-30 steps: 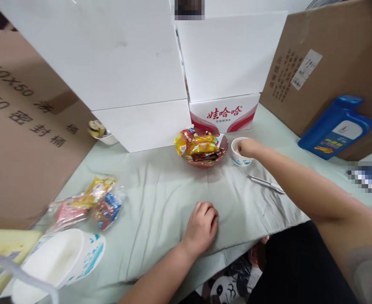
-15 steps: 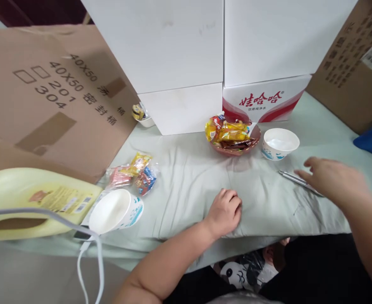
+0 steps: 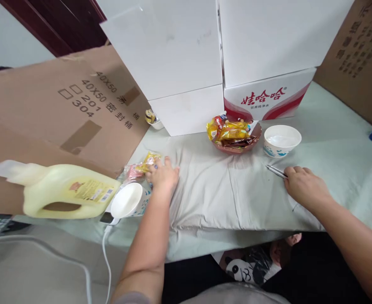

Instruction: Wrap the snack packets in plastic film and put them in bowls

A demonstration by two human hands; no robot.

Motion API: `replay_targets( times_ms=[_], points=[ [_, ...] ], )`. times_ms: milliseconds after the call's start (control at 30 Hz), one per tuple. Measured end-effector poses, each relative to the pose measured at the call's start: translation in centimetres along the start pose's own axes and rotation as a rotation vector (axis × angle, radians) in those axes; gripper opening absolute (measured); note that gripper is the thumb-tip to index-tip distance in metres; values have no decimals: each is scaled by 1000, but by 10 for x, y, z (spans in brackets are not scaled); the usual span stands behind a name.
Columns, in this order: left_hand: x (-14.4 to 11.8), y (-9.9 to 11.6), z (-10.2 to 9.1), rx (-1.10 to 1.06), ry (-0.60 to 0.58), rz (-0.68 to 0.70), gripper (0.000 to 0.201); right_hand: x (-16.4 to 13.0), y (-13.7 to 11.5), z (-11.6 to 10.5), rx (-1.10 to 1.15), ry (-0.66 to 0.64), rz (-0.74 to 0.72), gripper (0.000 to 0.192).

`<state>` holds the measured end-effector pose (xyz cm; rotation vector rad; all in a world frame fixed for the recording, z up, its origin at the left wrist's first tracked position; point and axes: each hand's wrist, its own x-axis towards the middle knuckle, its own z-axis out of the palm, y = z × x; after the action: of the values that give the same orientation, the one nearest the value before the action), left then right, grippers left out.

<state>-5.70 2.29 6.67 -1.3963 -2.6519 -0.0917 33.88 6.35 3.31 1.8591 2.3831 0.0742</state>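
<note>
A slim silver-grey metal tool is held in the grip of the right hand, the fingers curled in around it; its tip is left showing to the upper left, and the rest is covered by the hand. By the left hand, with its fingers loosely spread, a small group of wrapped snacks is touched: a shiny yellow packet and, just beside it, a pink clear-wrapped packet. Whether anything is pinched by that grip cannot be told, its underside being hidden. Just nearer the wearer, a white paper tub with blue print is seen tilted, its mouth turned leftward. Beyond the tool, a second white paper tub is stood upright, and to its left a reddish-brown translucent bowl is heaped with yellow, red and brown wrapped snacks. All are carried by the desk, covered with creased pale green cloth. At the far left a pale yellow plastic jug (its label much too small to be read) is laid on its side. The back is lined with white cardboard boxes.
</note>
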Motion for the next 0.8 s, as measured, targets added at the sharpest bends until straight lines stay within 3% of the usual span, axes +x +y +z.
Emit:
replay_targets(
  times_ms=[67,200,300,367,433,500,567,667,733,800],
  points=[
    [22,-15,-1,81,-182,-163,58,-1,0,1,22,-3,-13,21],
    [27,-13,-3,83,-235,-105,39,-2,-2,1,39,18,-29,22],
    [2,9,-9,-69,-203,149,38,-3,-9,1,50,62,-65,22],
    [-20,30,-8,-457,-183,450,39,-3,-14,1,70,84,-88,22],
    [-42,53,2,-856,-321,722,35,-4,-16,1,87,91,-103,23],
    [-58,74,17,-1017,-442,937,30,-4,-16,1,103,91,-102,23],
    [-68,89,32,-985,-313,985,26,-4,-15,1,133,100,-88,23],
    [-73,95,43,-933,-35,896,23,-8,-16,-2,249,186,-91,24],
    [-73,92,42,-990,44,819,20,-14,-23,-7,376,280,-208,25],
    [-75,87,38,-1089,31,738,16,-20,-32,-13,478,338,-400,26]
  ],
)
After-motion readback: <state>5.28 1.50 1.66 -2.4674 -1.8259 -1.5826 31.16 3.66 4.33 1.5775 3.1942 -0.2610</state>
